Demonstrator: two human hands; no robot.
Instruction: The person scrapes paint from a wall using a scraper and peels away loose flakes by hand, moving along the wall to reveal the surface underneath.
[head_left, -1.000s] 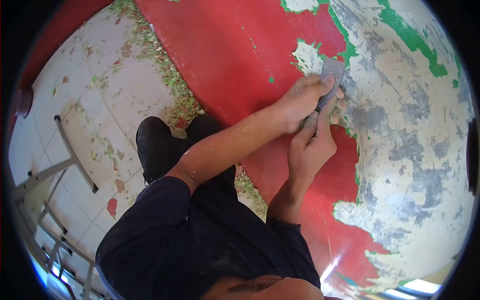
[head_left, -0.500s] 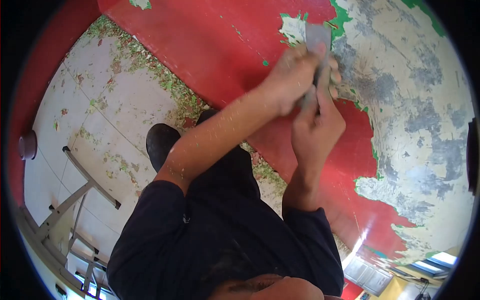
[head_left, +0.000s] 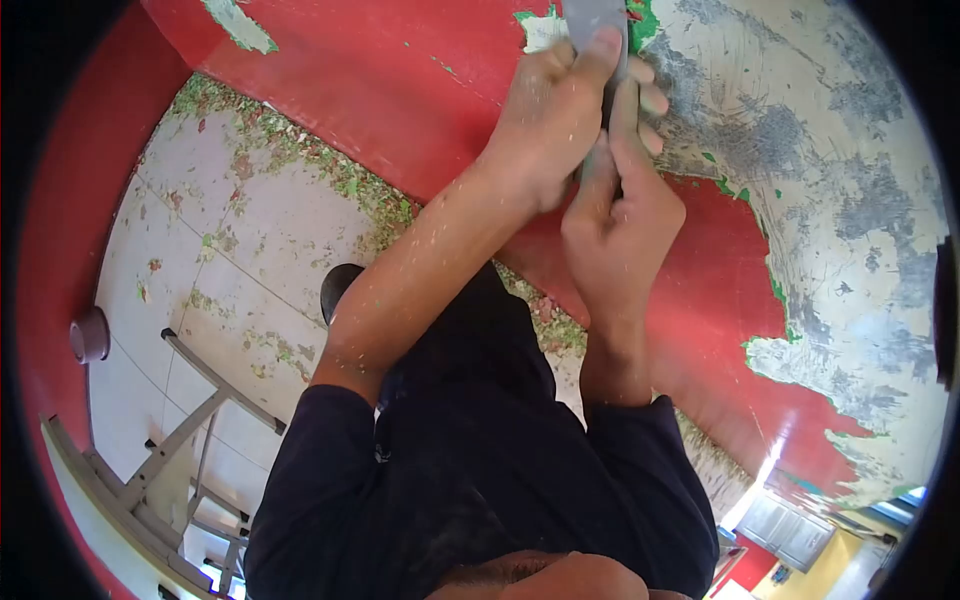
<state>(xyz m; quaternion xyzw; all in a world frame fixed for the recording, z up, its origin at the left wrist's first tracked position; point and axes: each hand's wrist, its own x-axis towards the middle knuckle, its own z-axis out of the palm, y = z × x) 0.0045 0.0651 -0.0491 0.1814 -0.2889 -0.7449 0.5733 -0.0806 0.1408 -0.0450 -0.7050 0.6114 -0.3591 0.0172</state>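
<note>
Both hands grip a paint scraper whose flat grey metal blade [head_left: 590, 14] lies against the painted wall at the top of the view. My left hand [head_left: 550, 125] is closed around the upper part, its thumb pressed along the blade. Below and to the right, my right hand [head_left: 630, 225] is closed on the dark handle, which the fingers mostly hide. Around the blade, red paint [head_left: 450, 90] meets a strip of green and a bare white-grey patch [head_left: 800, 150]. Pale flecks dot my left forearm.
Paint chips [head_left: 375, 205] litter the tiled floor [head_left: 270, 260] along the wall's foot. A metal-legged piece of furniture [head_left: 190, 440] stands at lower left, near a small brownish pot [head_left: 89, 335]. A grey cabinet [head_left: 785, 530] shows at lower right.
The view has shifted, so floor and furniture appear farther right and lower. My hands and the scraper appear farther up and left, still held together at the edge of the bare patch.
</note>
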